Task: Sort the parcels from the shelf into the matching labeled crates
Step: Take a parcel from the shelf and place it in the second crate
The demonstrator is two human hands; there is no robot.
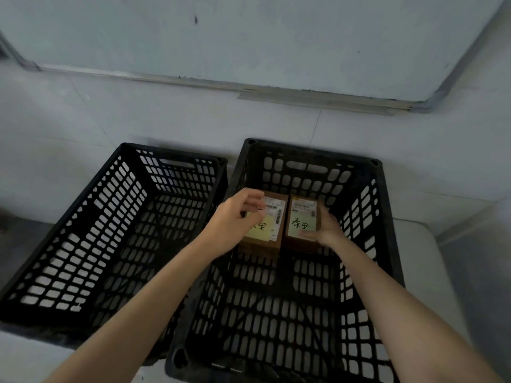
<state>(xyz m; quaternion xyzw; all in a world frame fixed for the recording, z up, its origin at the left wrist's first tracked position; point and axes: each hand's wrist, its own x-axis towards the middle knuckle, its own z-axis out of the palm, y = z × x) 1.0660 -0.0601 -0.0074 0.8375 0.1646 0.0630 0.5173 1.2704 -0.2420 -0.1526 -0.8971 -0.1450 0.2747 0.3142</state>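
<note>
**Two parcels held side by side inside the right crate**

Two black perforated plastic crates stand next to each other on a pale tiled floor (pixel 138 111), close to a grey wall (pixel 249 37). The left black crate (pixel 174 152) holds nothing that shows. Both hands reach into the right black crate (pixel 312 151), towards its far half.

There, two small brown cardboard parcels sit side by side, their inner edges touching or nearly so. Each carries a white shipping label and a yellow sticky note with handwritten characters.

The left hand (pixel 235 219) lies over the left brown parcel (pixel 279 236), with its fingers curled across the parcel's top and covering part of the left yellow note (pixel 261 230) and the left white label (pixel 275 210).

The right hand (pixel 327 226) clasps the right brown parcel (pixel 302 244) from its outer right side, with the thumb laid across the near edge of the right yellow note (pixel 301 223), below the right white label (pixel 305 207).

The hands are apart, one on each parcel, with both parcels between them. Whether the parcels rest on the crate bottom or hang just above it cannot be told.
</note>
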